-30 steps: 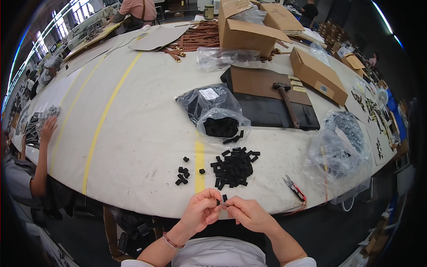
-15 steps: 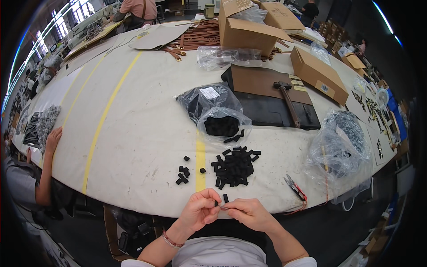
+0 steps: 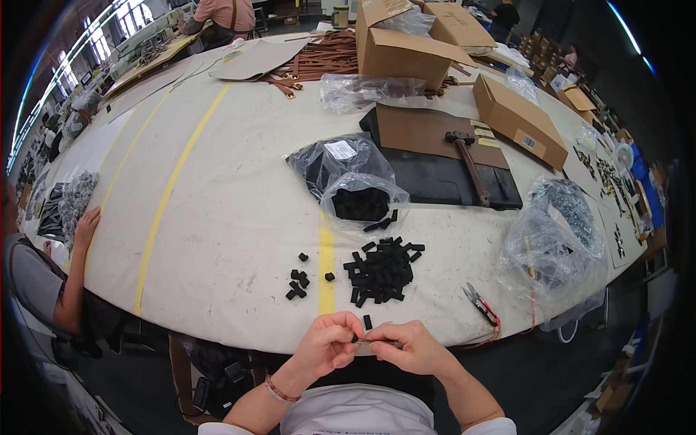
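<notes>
At the near edge of the big white table (image 3: pixel 217 217), I see my two hands close together. My left hand (image 3: pixel 328 346) and my right hand (image 3: pixel 404 346) both pinch one small black piece (image 3: pixel 360 337) between their fingertips. The piece sits right between the two hands, just above the table edge, and it is too small for me to tell its shape.

Just beyond my hands lies one loose black block (image 3: pixel 367 322). A little farther is a pile of black blocks (image 3: pixel 383 270), and left of that pile is a small bunch of black blocks (image 3: pixel 297 283). Farther still is a clear bag of black blocks (image 3: pixel 362 203). To the right of my hands lie red-handled snips (image 3: pixel 481 303), and near them is a big clear bag (image 3: pixel 562 232). A yellow line (image 3: pixel 170 192) runs across the table. On the far left, another person's hand (image 3: pixel 87 225) rests on the table.
</notes>
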A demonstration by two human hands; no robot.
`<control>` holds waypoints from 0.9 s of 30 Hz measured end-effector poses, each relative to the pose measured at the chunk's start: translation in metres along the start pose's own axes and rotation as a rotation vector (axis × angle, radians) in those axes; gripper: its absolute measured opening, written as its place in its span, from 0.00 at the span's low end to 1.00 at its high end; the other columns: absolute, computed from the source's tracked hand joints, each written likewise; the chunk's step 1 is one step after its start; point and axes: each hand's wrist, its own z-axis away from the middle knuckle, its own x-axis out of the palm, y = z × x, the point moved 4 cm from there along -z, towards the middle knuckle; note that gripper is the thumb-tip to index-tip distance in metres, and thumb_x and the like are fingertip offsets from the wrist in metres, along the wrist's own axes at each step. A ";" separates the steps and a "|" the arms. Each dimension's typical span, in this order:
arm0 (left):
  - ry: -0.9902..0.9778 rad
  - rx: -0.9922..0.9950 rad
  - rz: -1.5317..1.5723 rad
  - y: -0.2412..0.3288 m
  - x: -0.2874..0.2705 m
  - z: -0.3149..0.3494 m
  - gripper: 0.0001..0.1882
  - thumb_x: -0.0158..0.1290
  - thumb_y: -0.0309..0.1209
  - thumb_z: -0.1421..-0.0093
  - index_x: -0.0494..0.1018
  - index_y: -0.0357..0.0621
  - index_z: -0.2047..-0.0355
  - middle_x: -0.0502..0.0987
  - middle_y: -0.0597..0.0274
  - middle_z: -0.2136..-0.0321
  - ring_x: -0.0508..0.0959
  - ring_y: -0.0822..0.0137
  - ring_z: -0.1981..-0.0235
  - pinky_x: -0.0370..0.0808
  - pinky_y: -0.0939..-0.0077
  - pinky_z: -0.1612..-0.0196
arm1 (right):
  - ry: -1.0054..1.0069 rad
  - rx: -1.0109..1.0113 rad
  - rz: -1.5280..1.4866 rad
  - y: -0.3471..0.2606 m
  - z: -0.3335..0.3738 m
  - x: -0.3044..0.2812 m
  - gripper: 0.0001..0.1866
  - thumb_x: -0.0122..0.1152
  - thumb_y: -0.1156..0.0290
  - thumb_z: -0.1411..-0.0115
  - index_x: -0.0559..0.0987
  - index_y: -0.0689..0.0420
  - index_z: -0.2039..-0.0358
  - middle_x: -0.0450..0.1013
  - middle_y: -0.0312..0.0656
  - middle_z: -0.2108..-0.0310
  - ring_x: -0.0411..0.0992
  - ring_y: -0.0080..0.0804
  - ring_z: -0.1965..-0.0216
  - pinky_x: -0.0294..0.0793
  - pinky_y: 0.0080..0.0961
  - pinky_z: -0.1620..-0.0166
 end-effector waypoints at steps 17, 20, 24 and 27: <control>0.337 0.523 -0.484 0.002 0.013 0.008 0.07 0.41 0.17 0.51 0.67 0.33 0.71 0.69 0.61 0.85 0.68 0.76 0.89 0.63 0.89 0.87 | 0.343 -0.282 0.607 -0.018 -0.005 0.006 0.02 0.55 0.74 0.52 0.73 0.58 0.76 0.70 0.40 0.82 0.69 0.34 0.83 0.65 0.22 0.81; 0.380 0.855 -0.775 -0.003 0.016 0.015 0.09 0.44 0.13 0.54 0.66 0.32 0.70 0.71 0.61 0.81 0.71 0.76 0.84 0.68 0.86 0.81 | 0.504 -0.284 0.594 -0.016 -0.008 -0.001 0.02 0.56 0.75 0.53 0.73 0.59 0.76 0.70 0.41 0.82 0.69 0.35 0.83 0.65 0.23 0.81; 0.202 0.826 -0.737 -0.011 0.019 0.017 0.05 0.42 0.19 0.49 0.65 0.36 0.71 0.69 0.57 0.84 0.68 0.71 0.87 0.67 0.84 0.82 | 0.610 -0.403 0.478 -0.013 -0.004 -0.004 0.06 0.57 0.78 0.54 0.73 0.62 0.73 0.69 0.43 0.83 0.69 0.35 0.83 0.65 0.23 0.82; 0.127 0.308 -0.050 -0.005 0.005 0.005 0.08 0.40 0.30 0.44 0.66 0.38 0.72 0.68 0.58 0.84 0.65 0.71 0.88 0.63 0.84 0.85 | 0.571 -0.484 0.538 -0.012 0.000 0.000 0.09 0.57 0.80 0.56 0.73 0.63 0.71 0.68 0.43 0.84 0.67 0.34 0.85 0.64 0.24 0.82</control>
